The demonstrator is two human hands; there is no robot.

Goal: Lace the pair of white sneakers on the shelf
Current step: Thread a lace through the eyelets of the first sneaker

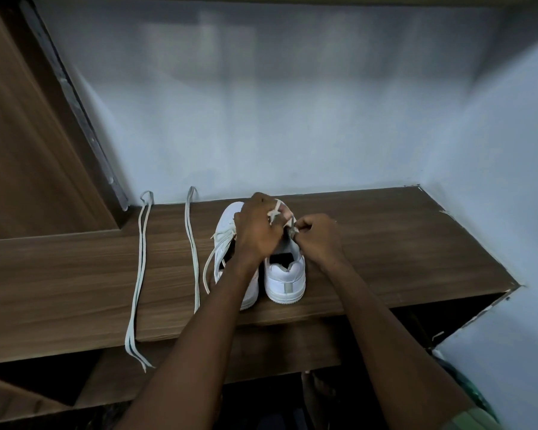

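Two white low-top leather sneakers (284, 274) sit mid-frame on the brown wooden shelf (385, 243), my left hand (255, 231) gripping a flat white lace (275, 211), right hand (317, 235) pinching its other end; best keep it flat, tension even through each eyelet.

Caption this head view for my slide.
Both hands thread a lace through the right white sneaker on the shelf.
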